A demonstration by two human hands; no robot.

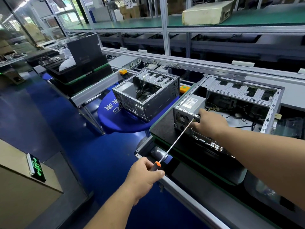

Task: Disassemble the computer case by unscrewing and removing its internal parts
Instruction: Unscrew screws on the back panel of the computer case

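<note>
- Two bare hands are on the job here: the left hand (145, 172) is wrapped round the black-and-orange handle of a long thin-shafted screwdriver (175, 142), fingers curled tight on it.
- The right hand (209, 121) rests on the rear top edge of the open grey steel computer case (231, 103), fingers bent down over the back panel by the tip. Can't tell if it's pinching a screw or just steadying the shaft.
- The case lies on its side on a dark mat on the workbench (162, 128), open side up, with loose cables inside.
- The screwdriver tip lands on the case's rear face, just beside the silver boxy power supply (189, 104) with the white label and the round fan grille.
- My guess is this is the power-supply step, backing out one of its rear mounting screws.
- Next move probably needs the tip kept square in the screw head while the left hand twists, with the right ready to catch the screw.
- After that, I'd expect the cables to need freeing before the supply lifts out.
- A second stripped grey metal case (146, 96) sits on a round blue stool (118, 119) nearby, well apart from both hands.
</note>
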